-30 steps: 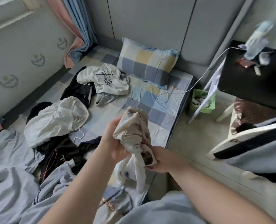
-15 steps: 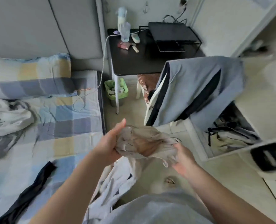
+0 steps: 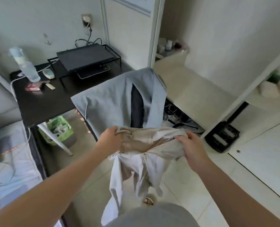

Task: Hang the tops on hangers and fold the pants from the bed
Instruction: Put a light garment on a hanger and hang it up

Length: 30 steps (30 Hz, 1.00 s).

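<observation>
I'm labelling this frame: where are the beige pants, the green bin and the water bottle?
beige pants (image 3: pixel 145 142), head view, on the seat below the waistband.
green bin (image 3: pixel 68 132), head view, on its side wall.
water bottle (image 3: pixel 27 67), head view, on its clear body.

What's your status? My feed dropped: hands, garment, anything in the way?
Left hand and right hand both grip the beige pants at the waist. Legs hang free, not yet folded. Draped grey jacket close ahead.
</observation>
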Motion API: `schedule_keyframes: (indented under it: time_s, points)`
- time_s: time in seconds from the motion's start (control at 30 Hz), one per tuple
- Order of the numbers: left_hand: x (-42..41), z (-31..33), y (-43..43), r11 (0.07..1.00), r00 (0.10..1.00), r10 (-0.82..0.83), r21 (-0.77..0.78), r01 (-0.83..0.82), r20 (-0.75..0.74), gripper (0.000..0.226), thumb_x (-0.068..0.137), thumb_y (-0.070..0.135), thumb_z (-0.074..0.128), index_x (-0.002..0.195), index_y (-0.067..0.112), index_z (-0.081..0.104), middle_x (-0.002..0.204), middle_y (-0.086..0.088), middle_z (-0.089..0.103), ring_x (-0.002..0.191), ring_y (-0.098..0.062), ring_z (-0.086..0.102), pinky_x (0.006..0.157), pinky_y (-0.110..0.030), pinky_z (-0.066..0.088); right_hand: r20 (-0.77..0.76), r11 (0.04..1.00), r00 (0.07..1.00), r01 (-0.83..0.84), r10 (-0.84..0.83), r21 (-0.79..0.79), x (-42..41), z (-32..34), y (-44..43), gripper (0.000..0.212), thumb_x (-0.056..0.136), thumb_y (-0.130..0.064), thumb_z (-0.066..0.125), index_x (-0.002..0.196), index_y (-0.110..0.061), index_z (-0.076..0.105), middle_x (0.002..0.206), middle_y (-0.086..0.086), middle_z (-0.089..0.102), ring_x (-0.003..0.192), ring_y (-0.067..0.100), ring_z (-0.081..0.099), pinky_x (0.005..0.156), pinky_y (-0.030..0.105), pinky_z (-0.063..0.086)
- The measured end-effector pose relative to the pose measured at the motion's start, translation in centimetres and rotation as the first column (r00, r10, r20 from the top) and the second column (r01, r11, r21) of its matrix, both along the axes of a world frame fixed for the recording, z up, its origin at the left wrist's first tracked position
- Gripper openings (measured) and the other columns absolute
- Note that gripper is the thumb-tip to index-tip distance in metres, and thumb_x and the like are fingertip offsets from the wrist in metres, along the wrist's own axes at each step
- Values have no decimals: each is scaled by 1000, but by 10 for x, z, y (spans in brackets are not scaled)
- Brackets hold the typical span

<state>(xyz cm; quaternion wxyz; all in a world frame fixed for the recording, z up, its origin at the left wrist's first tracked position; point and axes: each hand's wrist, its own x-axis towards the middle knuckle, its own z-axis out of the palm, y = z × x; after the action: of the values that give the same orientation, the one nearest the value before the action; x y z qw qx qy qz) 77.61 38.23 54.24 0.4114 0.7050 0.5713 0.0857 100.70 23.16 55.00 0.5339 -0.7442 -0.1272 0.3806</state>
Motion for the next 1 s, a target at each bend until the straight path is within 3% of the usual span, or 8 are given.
schedule_keyframes:
  time_s: [0.1, 0.2, 0.4, 0.53, 0.63, 0.7, 0.87, 1.0]
  points:
    - [50, 27, 21, 998, 988, 28, -67, -18, 151, 26, 92, 4, 39, 90, 11, 64, 79, -14, 68, 69, -28, 59, 58, -33, 49, 95, 999, 995, -31, 30, 11, 47, 20, 20, 8, 86, -14, 66, 85, -14, 74, 91, 15, 71, 89, 38, 66, 73, 40, 50]
    - [102, 52, 40, 994, 971, -17, -99, 42, 240, 29, 98, 10, 37, 101, 10, 66, 96, -23, 70, 84, -41, 68, 66, -40, 50, 147, 999, 989, -10, 3, 44, 94, 47, 40, 6, 86, -19, 65, 87, -16, 71, 87, 13, 69, 83, 25, 62, 71, 35, 46]
    - [187, 105, 83, 995, 912, -85, -11, 98, 402, 27, 102, 17, 47, 91, 17, 71, 91, -14, 73, 80, -26, 67, 71, -34, 56, 299, 994, 953, 23, -54, 105, 160, 98, 74, 7, 90, -23, 60, 89, -25, 66, 85, -5, 66, 75, 8, 60, 59, 23, 41]
    - [228, 126, 121, 985, 867, -155, 8, 171, 473, 24, 104, 22, 49, 99, 10, 70, 93, -11, 75, 84, -26, 68, 75, -29, 54, 393, 993, 918, 10, -56, 118, 188, 115, 101, 4, 90, -23, 62, 88, -23, 65, 77, -12, 65, 68, 1, 58, 54, 17, 41]
    - [256, 134, 152, 970, 851, -214, 1, 243, 480, 24, 102, 24, 51, 102, 9, 70, 96, -15, 74, 93, -33, 70, 87, -43, 57, 458, 991, 884, 31, -89, 133, 209, 123, 128, 11, 90, -22, 63, 79, -25, 63, 62, -19, 60, 55, -7, 54, 46, 7, 37]
    - [278, 136, 176, 955, 826, -257, 0, 297, 501, 23, 102, 25, 52, 101, 13, 71, 98, -14, 75, 96, -34, 71, 94, -51, 56, 477, 987, 870, 65, -127, 145, 222, 126, 151, 12, 90, -22, 62, 79, -23, 61, 60, -20, 59, 54, -7, 53, 46, 7, 37]
    - [320, 133, 233, 928, 772, -191, -146, 343, 606, 23, 105, 23, 50, 103, 19, 72, 96, -5, 78, 95, -23, 74, 97, -47, 55, 426, 956, 861, 203, -277, 213, 247, 122, 198, 8, 91, -21, 62, 84, -19, 64, 64, -15, 60, 58, -1, 54, 58, 20, 43]
    - [356, 139, 282, 899, 757, -214, -177, 399, 618, 24, 105, 22, 48, 108, 15, 71, 100, -10, 77, 98, -29, 73, 95, -50, 56, 427, 914, 817, 280, -387, 293, 273, 142, 229, 7, 90, -19, 63, 85, -15, 64, 63, -15, 62, 59, 0, 56, 55, 14, 44]
